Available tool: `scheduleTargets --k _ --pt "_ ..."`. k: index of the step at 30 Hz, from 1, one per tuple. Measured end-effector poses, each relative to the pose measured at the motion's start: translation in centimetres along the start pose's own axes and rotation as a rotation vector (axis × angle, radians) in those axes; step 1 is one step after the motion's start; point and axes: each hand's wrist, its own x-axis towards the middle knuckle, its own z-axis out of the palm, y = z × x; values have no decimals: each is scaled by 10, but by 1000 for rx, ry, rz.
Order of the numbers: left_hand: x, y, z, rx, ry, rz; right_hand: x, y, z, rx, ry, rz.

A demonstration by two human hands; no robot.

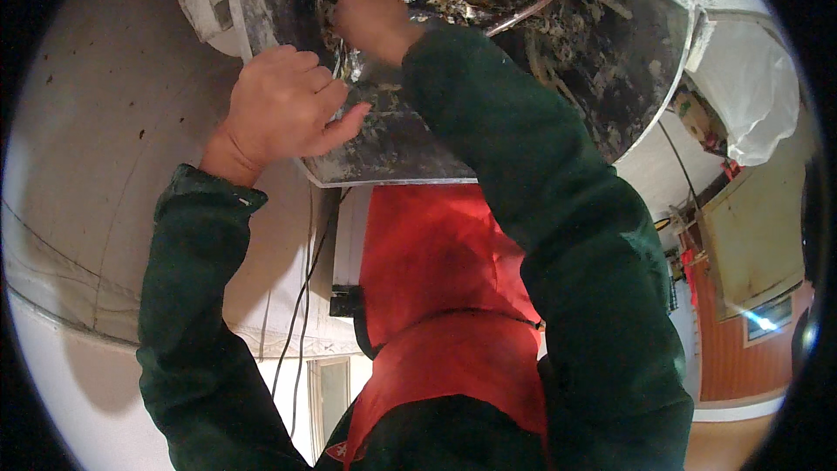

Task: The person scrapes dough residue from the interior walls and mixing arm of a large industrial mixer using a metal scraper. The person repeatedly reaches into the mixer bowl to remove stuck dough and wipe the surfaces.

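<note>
A wide, dirty metal casing [602, 96] with a dark, stained inside and a pale rim fills the top of the head view. My left hand [283, 105] lies over its left rim, fingers curled and thumb reaching inward. Inside the casing, close to the left wall, my right hand [375, 22] is closed and slightly blurred; its fingertips and whatever they hold are hidden. Just below it, something shiny [353, 65] catches the light. To the right of my right hand a thin metal tube [532, 13] runs slantwise across the casing.
Dark cables [302, 305] hang beside my left forearm. A stained pale wall [105, 174] curves along the left. At the right are a translucent plastic bag [758, 96] and a wood-brown panel [741, 331]. A red apron [445, 296] covers my front.
</note>
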Motion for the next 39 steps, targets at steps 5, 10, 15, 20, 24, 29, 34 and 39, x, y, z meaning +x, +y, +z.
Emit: scheduleTargets --k 5,10,15,20,24,29,34,39 --pt "3 3 -3 11 10 0 2 9 -2 60 74 -47" --pt "4 1 -2 14 20 -6 -1 -1 7 60 155 75" --pt "5 9 3 79 88 -79 1 10 6 19 72 73" --pt "7 9 6 143 122 -116 9 7 16 102 184 67" --pt "5 11 5 130 67 -116 30 16 11 66 102 74" --pt "9 10 5 142 -14 -163 21 26 8 -55 14 -43" --pt "14 13 2 162 -127 -250 27 8 18 134 106 155" --pt "14 14 2 175 -111 -282 46 54 10 -294 -117 -159"
